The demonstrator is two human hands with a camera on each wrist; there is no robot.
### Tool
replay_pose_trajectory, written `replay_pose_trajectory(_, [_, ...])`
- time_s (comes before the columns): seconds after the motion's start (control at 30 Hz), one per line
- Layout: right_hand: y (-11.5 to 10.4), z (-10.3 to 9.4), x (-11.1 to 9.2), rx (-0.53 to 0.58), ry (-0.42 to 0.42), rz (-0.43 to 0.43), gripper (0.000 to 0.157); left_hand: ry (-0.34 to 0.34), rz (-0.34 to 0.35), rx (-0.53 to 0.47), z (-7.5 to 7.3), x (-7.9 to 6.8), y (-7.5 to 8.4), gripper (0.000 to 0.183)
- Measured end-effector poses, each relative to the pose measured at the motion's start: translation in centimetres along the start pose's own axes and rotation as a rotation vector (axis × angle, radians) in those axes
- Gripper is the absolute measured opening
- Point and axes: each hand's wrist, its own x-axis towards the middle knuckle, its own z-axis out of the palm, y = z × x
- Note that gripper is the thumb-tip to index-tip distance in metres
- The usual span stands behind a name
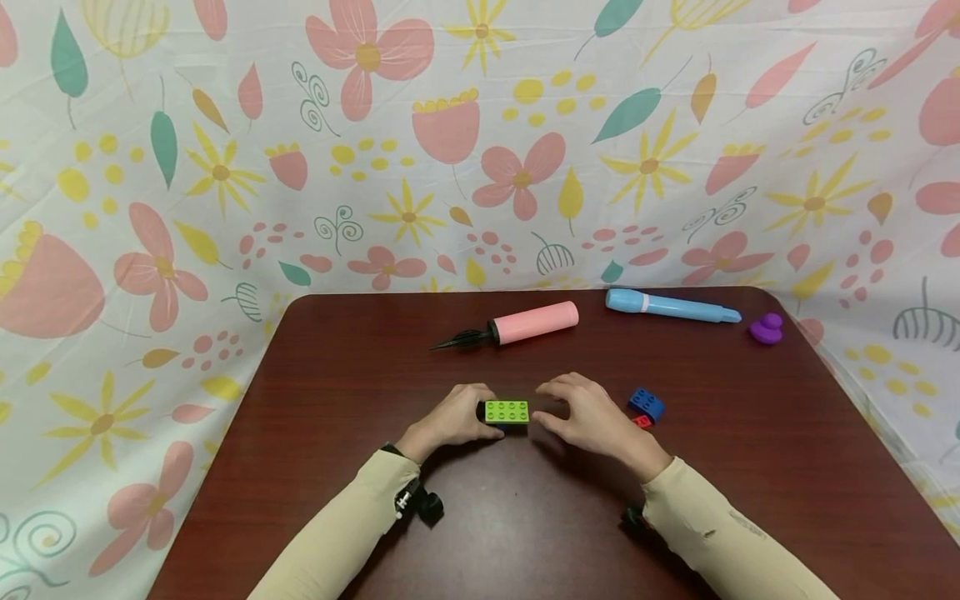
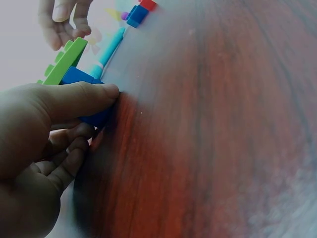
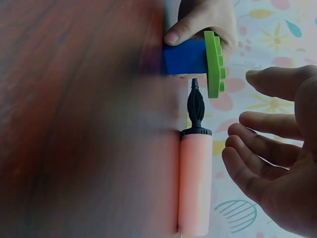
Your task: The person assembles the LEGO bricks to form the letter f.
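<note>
In the middle of the table, my left hand (image 1: pixel 453 418) grips a blue toy brick (image 3: pixel 185 57) between thumb and fingers. A lime-green studded brick (image 1: pixel 507 412) sits on top of the blue one and juts past its side toward the right hand. The right hand (image 1: pixel 588 418) is just to the right of the bricks, its fingers spread and slightly bent, touching nothing. In the right wrist view, a gap shows between its fingertips (image 3: pixel 251 75) and the green brick. Behind the right hand lie another blue brick (image 1: pixel 647 404) and a partly hidden red brick (image 1: pixel 642 422).
A pink hand pump (image 1: pixel 536 323) with a black nozzle lies farther back on the dark wooden table (image 1: pixel 360 358). Near the back right edge are a light-blue stick (image 1: pixel 675 307) and a purple toy duck (image 1: pixel 766 328). A flower-patterned cloth (image 1: pixel 450 208) hangs behind the table.
</note>
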Motion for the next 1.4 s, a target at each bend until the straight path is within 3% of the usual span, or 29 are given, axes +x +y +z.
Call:
replay_pose_trajectory(0.23, [0.8,-0.1,-1.1,-0.009,0.065,0.033,0.037,-0.013,-0.024,0.002,0.1,-0.1,0.1,0.046])
replay_pose_trajectory(0.63, [1.9,-0.5,-3.0,-0.046,0.137,0.089,0.038,0.002,-0.004,0.003,0.3,-0.1,-0.1,0.041])
replay_pose_trajectory(0.97, [2.7,-1.2,-4.0,-0.083,0.138,0.151,0.038,0.0,-0.006,0.004,0.3,-0.1,-0.1,0.042])
replay_pose_trajectory(1.4, [3.9,-2.0,-5.0,-0.103,0.211,0.19,0.037,-0.014,-0.029,0.004,0.1,0.0,-0.1,0.044])
